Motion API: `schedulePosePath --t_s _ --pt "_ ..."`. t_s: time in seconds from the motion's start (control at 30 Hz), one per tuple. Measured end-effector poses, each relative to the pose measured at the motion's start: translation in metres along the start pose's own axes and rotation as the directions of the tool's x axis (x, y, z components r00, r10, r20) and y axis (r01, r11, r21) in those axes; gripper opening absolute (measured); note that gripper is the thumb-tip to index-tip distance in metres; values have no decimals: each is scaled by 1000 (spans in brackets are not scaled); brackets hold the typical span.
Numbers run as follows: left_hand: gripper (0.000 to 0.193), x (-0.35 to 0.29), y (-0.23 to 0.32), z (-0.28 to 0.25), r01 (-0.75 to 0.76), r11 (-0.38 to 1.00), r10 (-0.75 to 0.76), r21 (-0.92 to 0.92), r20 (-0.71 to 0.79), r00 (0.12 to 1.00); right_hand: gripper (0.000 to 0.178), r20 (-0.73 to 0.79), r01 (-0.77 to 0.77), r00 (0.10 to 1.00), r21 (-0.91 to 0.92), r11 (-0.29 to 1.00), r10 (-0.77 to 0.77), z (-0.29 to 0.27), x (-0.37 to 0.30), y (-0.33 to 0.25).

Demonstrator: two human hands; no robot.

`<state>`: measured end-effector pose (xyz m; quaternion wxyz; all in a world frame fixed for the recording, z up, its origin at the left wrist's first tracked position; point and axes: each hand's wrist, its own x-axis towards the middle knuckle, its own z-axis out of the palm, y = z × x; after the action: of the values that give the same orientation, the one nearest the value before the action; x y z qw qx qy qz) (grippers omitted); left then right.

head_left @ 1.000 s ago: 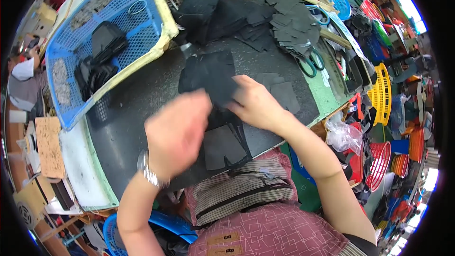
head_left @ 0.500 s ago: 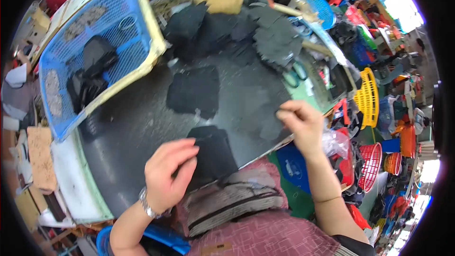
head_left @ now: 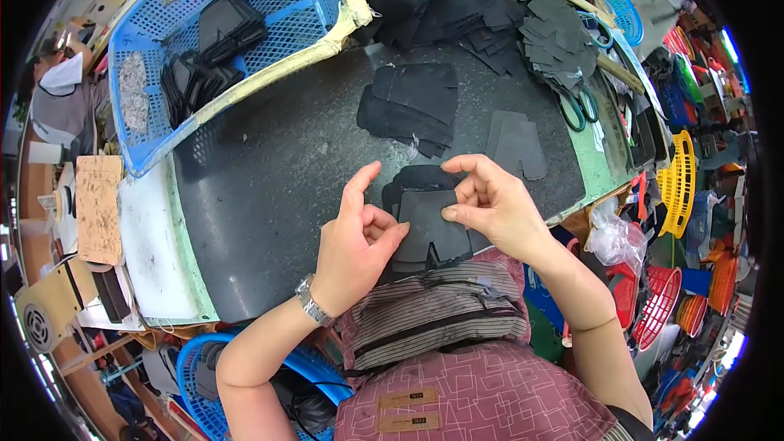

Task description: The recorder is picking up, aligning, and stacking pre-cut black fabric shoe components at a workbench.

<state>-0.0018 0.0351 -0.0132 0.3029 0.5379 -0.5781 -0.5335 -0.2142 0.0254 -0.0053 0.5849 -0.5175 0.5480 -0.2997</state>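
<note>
Head view: far left of the left fingers lies a stained tan board (head_left: 99, 208). Nearer, ahead and to the left of those fingers, stands a blue mesh basket with a yellow-covered rim (head_left: 278, 72), with bundles of black cut pieces (head_left: 196, 86) inside. The left hand (head_left: 347, 255), a metal watch band (head_left: 309, 300) at its wrist, has its index finger stretched out and its other fingers curled; the thumb meets the left edge of a notched dark grey piece (head_left: 429, 219). Whether these fingers grasp it, I cannot tell. That piece lies between the two hands' fingertips, over a few darker pieces (head_left: 416, 178) at the near edge of the black work surface (head_left: 261, 220). Straight ahead of the fingers rests a loose stack of black panels (head_left: 412, 106). The right hand (head_left: 500, 211) bends its fingers, thumb over the notched piece's right edge; a closed pinch underneath is hidden. Just beyond the right fingers sit smaller grey pieces (head_left: 514, 144); farther ahead and right come a layered grey pile (head_left: 557, 37) and green-handled scissors (head_left: 575, 117).
</note>
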Motion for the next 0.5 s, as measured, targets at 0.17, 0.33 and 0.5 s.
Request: schedulePosePath --t_s 0.17,0.33,0.5 --pt "73 4 3 0 -8 994 4 105 34 999 40 10 -30 999 0 1000 30 0 3 4" --pt "53 19 13 -3 -204 847 149 491 148 978 41 -45 160 978 -456 876 -202 4 1 3" --pt "22 118 27 26 -432 622 591 653 -31 806 22 -300 144 921 -329 933 -248 2 -1 0"
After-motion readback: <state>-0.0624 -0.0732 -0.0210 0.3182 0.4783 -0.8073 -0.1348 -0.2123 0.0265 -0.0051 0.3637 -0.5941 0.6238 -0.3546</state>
